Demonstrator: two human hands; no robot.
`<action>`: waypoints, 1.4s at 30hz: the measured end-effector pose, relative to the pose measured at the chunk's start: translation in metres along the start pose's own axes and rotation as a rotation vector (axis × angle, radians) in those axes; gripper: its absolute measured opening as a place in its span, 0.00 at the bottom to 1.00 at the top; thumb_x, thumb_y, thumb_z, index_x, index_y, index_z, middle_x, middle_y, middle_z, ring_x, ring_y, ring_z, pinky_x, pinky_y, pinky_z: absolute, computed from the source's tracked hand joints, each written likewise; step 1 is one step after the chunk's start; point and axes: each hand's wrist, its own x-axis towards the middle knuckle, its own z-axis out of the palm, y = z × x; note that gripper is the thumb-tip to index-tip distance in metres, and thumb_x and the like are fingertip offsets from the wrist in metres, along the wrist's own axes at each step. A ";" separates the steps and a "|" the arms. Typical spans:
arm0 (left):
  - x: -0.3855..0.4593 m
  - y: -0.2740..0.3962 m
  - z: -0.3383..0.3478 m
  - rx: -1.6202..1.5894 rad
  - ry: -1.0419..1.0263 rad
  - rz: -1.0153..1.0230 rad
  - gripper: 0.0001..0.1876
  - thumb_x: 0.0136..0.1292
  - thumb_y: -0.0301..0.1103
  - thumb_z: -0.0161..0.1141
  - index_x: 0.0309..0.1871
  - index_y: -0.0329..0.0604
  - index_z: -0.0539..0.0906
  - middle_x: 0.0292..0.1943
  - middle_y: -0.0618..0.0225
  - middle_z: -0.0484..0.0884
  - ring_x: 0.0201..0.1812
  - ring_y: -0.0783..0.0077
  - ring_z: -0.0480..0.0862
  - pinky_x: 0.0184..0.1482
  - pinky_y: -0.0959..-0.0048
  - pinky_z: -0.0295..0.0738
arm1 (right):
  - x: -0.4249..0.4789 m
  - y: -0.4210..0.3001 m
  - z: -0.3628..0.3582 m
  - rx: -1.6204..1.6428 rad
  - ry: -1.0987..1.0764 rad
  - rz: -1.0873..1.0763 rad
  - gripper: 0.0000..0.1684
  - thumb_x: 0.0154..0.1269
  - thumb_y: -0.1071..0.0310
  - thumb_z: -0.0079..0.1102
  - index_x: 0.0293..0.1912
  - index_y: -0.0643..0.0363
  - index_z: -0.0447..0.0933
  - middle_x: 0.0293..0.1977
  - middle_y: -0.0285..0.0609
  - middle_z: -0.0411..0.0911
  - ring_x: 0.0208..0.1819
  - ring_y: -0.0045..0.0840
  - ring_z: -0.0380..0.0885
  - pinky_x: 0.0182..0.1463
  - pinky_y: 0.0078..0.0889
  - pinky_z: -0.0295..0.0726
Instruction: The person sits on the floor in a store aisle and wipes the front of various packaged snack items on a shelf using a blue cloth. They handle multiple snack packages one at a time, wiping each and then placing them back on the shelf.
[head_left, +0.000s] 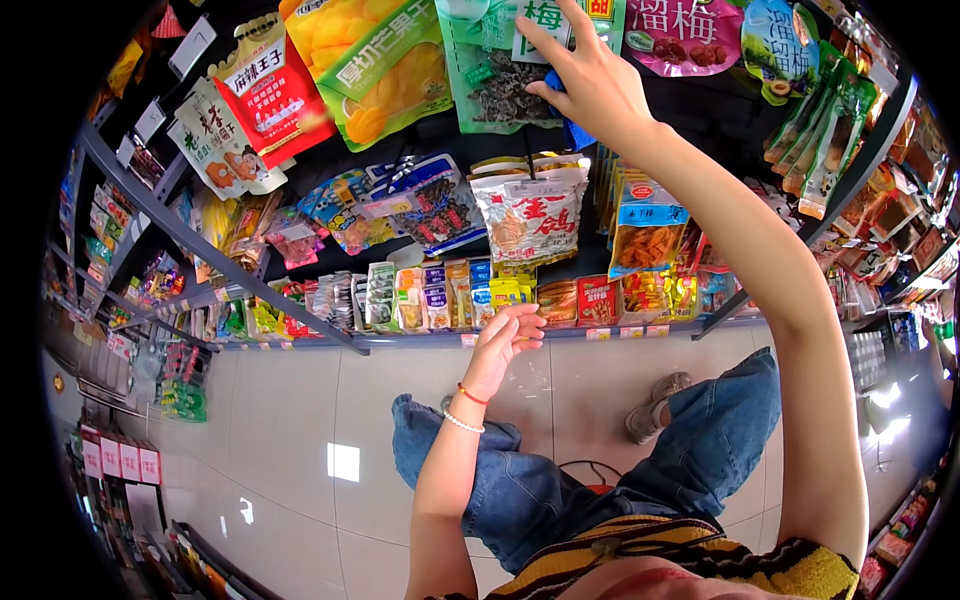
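Note:
My right hand (589, 71) reaches up to a large green bag of dried plums (491, 82), its fingers spread across the bag's front. A piece of blue cloth (574, 120) shows beneath the palm; part of it is hidden by the hand. My left hand (510, 337) is raised with loosely bent fingers and holds nothing, in front of the bottom shelf's small snack packs. Left of the green bag stands a yellow-green bag of dried mango (382, 75), and right of it a pink bag of plums (684, 37). A white snack bag (531, 214) hangs below.
The dark metal shelf edge (420, 340) runs across in front of my knees. Red (279, 94) and cream (225, 142) snack bags stand at the upper left. Long green packs (832, 135) hang by the right shelf post. Pale floor tiles (285, 427) lie below.

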 end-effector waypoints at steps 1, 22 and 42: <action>0.000 0.000 0.000 0.000 0.003 -0.003 0.20 0.74 0.41 0.47 0.60 0.36 0.72 0.48 0.60 0.81 0.49 0.68 0.82 0.52 0.70 0.78 | 0.002 0.001 0.005 -0.014 0.008 0.000 0.43 0.51 0.61 0.71 0.66 0.47 0.63 0.68 0.60 0.52 0.55 0.47 0.74 0.47 0.37 0.80; -0.007 0.014 -0.017 -0.065 0.089 0.107 0.19 0.74 0.40 0.48 0.59 0.35 0.72 0.48 0.60 0.81 0.47 0.70 0.81 0.51 0.70 0.78 | -0.021 -0.038 0.065 0.228 -0.237 -0.088 0.35 0.55 0.65 0.65 0.63 0.53 0.66 0.64 0.40 0.64 0.53 0.36 0.78 0.46 0.37 0.83; -0.031 0.026 -0.048 -0.168 0.180 0.219 0.20 0.73 0.39 0.48 0.61 0.35 0.71 0.48 0.59 0.81 0.47 0.70 0.82 0.51 0.68 0.79 | 0.033 -0.075 0.159 1.262 -0.181 0.986 0.55 0.47 0.55 0.76 0.66 0.72 0.57 0.55 0.57 0.72 0.53 0.35 0.77 0.53 0.35 0.79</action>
